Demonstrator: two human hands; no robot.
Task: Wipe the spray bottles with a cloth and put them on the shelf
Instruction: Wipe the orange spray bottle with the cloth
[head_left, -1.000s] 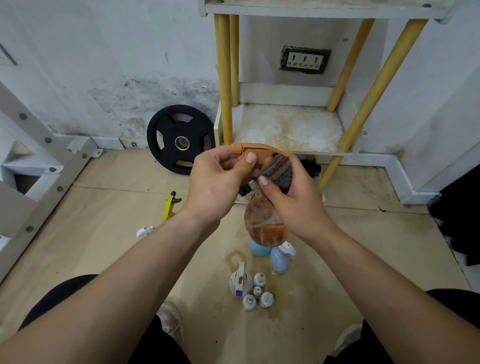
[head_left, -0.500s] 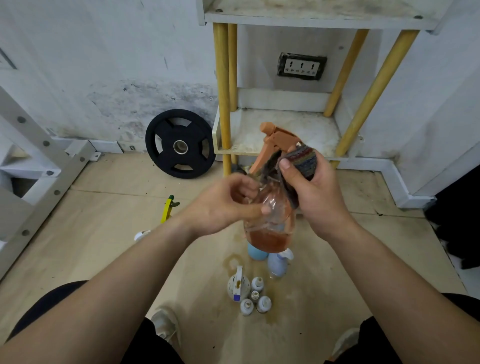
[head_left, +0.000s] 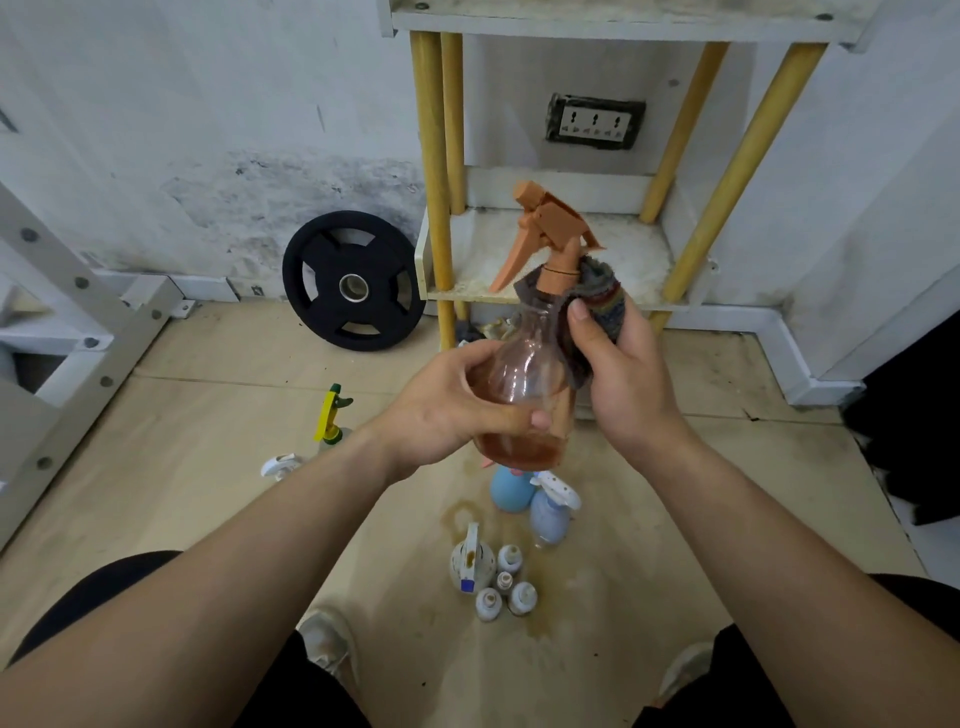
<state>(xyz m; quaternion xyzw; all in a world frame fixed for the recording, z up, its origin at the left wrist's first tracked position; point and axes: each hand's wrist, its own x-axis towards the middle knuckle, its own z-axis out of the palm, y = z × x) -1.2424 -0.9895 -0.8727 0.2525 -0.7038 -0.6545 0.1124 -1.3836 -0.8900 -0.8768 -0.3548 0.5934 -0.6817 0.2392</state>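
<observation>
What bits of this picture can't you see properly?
Head view:
Orange spray bottle: one side covered by the cloth and right hand.
Blue bottle on the floor: top hidden behind the held bottle.
Upper shelf: cut off by the top edge.
Small white bottles: labels too small to read.

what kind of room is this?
Likely a home gym or storage corner: a weight plate leans on the stained wall, beside a perforated metal frame and a bare shelf.
</observation>
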